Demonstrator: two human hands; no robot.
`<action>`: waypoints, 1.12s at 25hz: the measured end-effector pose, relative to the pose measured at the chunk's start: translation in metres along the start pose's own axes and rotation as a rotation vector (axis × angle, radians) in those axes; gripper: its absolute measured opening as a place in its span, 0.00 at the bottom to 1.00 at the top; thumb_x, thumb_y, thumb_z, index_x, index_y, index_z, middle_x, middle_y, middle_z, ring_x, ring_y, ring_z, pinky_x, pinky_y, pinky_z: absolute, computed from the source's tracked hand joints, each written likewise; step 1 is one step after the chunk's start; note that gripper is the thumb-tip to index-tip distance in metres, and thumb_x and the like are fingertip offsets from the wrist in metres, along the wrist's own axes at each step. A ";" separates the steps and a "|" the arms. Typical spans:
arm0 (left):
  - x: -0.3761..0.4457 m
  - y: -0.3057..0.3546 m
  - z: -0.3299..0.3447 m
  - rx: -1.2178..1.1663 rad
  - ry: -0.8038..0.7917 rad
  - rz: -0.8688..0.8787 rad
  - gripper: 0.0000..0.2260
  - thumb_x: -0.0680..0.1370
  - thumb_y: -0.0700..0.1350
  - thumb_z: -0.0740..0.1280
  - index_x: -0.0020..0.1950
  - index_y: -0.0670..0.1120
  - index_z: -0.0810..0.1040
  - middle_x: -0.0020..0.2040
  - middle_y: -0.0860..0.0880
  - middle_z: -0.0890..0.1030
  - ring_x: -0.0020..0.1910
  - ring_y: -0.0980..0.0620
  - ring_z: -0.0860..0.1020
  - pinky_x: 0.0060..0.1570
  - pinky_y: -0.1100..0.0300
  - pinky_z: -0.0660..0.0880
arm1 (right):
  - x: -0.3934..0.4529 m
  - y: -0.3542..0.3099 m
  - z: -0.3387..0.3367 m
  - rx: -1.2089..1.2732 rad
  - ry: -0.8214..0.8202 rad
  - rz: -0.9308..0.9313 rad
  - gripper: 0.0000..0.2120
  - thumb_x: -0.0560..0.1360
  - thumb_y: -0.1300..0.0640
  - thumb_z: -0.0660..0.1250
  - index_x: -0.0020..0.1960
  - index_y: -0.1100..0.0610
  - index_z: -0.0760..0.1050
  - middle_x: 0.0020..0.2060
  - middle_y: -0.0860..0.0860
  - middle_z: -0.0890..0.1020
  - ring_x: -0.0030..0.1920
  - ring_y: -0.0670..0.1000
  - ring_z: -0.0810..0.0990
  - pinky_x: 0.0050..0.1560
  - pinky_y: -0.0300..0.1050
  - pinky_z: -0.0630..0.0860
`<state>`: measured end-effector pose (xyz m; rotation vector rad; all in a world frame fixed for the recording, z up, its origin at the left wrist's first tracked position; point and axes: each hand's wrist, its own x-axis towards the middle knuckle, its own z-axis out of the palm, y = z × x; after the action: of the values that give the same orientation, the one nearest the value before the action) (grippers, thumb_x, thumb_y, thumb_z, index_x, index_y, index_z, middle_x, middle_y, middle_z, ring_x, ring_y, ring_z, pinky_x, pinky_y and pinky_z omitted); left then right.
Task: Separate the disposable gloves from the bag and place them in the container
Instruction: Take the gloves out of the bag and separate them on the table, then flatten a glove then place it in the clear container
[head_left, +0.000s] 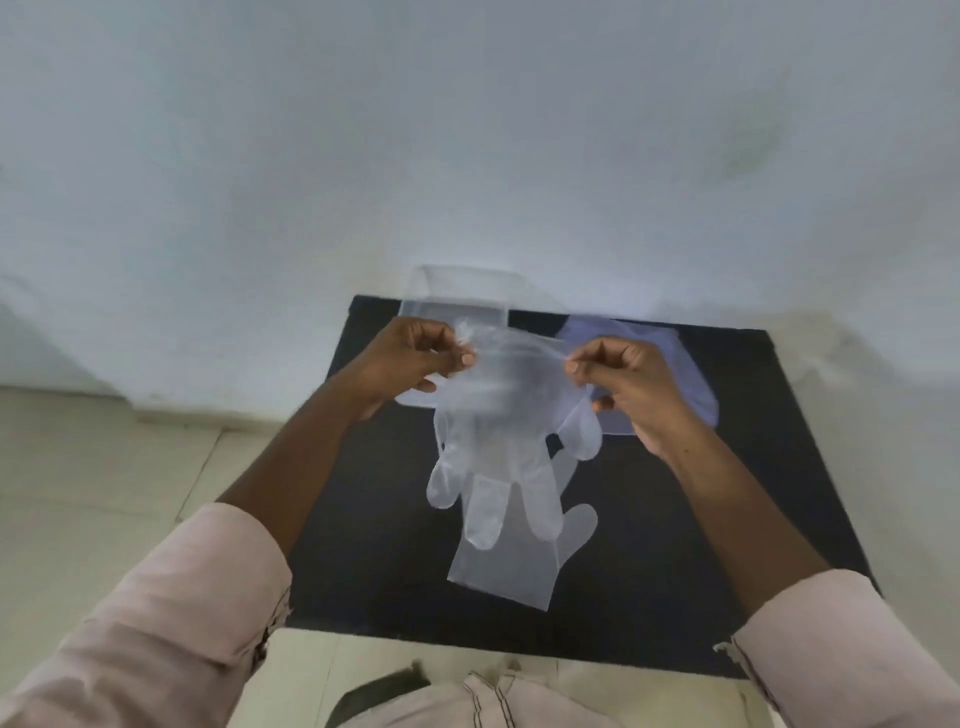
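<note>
Head view: the left hand (410, 358) and right hand (631, 387) pinch a thin glove (493, 447) above the black surface (779, 467). Pull hard and it may rip, or slip before reaching the container (457, 296).

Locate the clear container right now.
Head view: the clear container sits at the far left edge of the black mat, against the wall, just beyond the left hand.

Thin clear plastic glove (498, 441), slightly glossy; matt black table (779, 467); soft pink cloth sleeve (156, 623).
</note>
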<state>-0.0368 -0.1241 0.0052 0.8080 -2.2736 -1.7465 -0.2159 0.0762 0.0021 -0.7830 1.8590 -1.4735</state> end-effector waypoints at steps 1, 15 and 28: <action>-0.005 -0.008 -0.005 -0.024 0.052 -0.040 0.06 0.74 0.45 0.74 0.38 0.48 0.80 0.42 0.52 0.85 0.43 0.55 0.80 0.42 0.56 0.78 | 0.007 0.002 0.011 -0.037 -0.005 -0.018 0.09 0.72 0.65 0.70 0.38 0.52 0.81 0.34 0.46 0.84 0.36 0.45 0.78 0.30 0.39 0.74; -0.087 -0.073 -0.113 -0.227 0.443 0.169 0.03 0.73 0.38 0.73 0.42 0.39 0.82 0.43 0.34 0.82 0.42 0.40 0.80 0.46 0.48 0.79 | -0.024 -0.015 0.195 -0.203 0.252 -0.498 0.03 0.76 0.60 0.68 0.46 0.59 0.78 0.40 0.52 0.83 0.41 0.45 0.81 0.43 0.36 0.77; -0.140 -0.281 -0.065 0.566 0.237 0.044 0.08 0.72 0.47 0.70 0.47 0.46 0.86 0.63 0.41 0.79 0.61 0.39 0.75 0.57 0.47 0.76 | -0.107 0.195 0.278 -0.566 0.067 -0.358 0.10 0.75 0.55 0.67 0.53 0.58 0.78 0.51 0.55 0.85 0.56 0.51 0.81 0.56 0.54 0.80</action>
<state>0.1982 -0.1556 -0.2102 0.9792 -2.6085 -0.9192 0.0543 0.0296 -0.2250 -1.4057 2.3133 -1.1782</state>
